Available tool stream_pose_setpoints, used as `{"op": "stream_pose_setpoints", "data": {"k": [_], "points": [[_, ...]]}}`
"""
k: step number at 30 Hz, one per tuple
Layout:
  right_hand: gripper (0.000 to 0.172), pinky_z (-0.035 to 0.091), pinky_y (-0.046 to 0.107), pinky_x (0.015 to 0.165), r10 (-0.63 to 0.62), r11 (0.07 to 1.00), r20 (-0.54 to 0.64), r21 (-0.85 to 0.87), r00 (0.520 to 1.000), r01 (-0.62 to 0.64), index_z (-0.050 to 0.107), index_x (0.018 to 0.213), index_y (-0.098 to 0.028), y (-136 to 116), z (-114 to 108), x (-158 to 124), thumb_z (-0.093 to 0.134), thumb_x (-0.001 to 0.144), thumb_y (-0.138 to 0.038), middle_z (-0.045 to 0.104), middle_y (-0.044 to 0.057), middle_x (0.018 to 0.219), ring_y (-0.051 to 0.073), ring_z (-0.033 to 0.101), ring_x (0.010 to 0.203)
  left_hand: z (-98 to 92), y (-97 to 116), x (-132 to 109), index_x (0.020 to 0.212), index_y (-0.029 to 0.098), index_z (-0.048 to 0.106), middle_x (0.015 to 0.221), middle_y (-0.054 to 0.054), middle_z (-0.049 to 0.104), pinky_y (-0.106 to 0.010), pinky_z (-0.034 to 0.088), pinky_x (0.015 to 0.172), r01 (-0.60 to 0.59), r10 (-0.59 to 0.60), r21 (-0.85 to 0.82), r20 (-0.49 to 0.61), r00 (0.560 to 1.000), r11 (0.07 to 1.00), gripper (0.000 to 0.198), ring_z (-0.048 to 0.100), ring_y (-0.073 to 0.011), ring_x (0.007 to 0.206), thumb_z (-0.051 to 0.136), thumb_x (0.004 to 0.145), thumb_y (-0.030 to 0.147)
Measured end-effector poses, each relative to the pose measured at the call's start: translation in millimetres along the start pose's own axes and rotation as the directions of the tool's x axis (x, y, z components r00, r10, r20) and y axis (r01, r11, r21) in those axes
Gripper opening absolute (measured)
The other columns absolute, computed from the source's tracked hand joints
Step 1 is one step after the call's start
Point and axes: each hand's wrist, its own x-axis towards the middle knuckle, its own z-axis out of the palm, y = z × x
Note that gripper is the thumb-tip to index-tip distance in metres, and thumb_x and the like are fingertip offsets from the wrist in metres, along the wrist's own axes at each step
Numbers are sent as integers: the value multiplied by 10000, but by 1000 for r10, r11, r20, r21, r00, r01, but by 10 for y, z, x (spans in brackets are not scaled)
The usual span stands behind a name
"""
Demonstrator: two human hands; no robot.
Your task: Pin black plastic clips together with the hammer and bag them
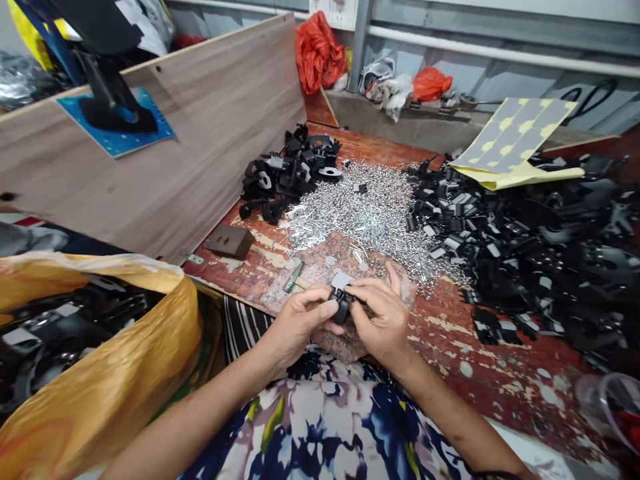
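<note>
Between my two hands is a small black plastic part [341,303] with a light grey pad on its top end. My left hand [303,320] grips its left side between thumb and fingers. On its right side the fingertips of my right hand [383,317] pinch it, with one finger raised. Both hands are over a speckled stone slab [343,343] at the table's front edge. A small hammer [295,278] with a green head lies just beyond my left hand. Behind the slab spreads a heap of small shiny metal pins [365,207].
Black parts pile up at the right [540,253] and behind the pins at the left [290,167]. A brown block [230,241] sits by the wooden side board [200,120]. An open yellow sack [150,340] holds black parts. A grey-yellow sheet [517,137] rests on the right pile.
</note>
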Motion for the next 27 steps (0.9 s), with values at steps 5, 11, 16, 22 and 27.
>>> {"op": "stream_pose_setpoints", "data": {"k": [5, 11, 16, 22, 27], "points": [[244, 291, 675, 1203, 116, 988, 45, 98, 992, -120, 751, 931, -362, 6, 71, 14, 619, 877, -164, 756, -44, 818, 202, 698, 735, -120, -41, -42, 873, 167, 784, 929, -36, 605, -231, 553, 588, -6, 6, 39, 1, 1000, 999, 247, 650, -128, 680, 813, 809, 403], [333, 330, 680, 1176, -13, 995, 117, 98, 993, 1, 743, 1074, -379, 8, 135, -24, 588, 880, -157, 771, -21, 902, 242, 714, 872, -145, -31, -56, 837, 160, 783, 1019, -52, 595, -274, 609, 657, -43, 44, 73, -13, 999, 996, 261, 639, -137, 728, 817, 792, 415], [316, 465, 549, 1093, 48, 943, 252, 307, 966, -127, 709, 1198, -323, -37, 154, -86, 550, 951, -206, 751, 19, 985, 213, 697, 927, -265, 7, -66, 806, 154, 775, 1378, -98, 519, -263, 590, 558, -38, 41, 109, -20, 999, 993, 313, 636, -92, 637, 834, 757, 457], [366, 566, 444, 915, -76, 985, 521, 169, 850, -16, 733, 1189, -304, 126, 100, 365, 516, 949, -133, 763, 16, 1001, 193, 689, 942, -462, 34, -167, 801, 159, 779, 1022, -76, 676, -230, 518, 598, -87, 100, 139, -88, 991, 987, 209, 574, -110, 644, 810, 799, 365], [375, 532, 476, 995, -73, 981, 509, -116, 858, 152, 753, 1115, -250, 591, 279, 801, 555, 874, -41, 715, 70, 1257, 254, 638, 1128, -529, -4, -201, 787, 162, 767, 743, -5, 636, -238, 483, 639, -78, 92, 85, -175, 980, 993, 215, 582, -120, 610, 855, 742, 352]]}}
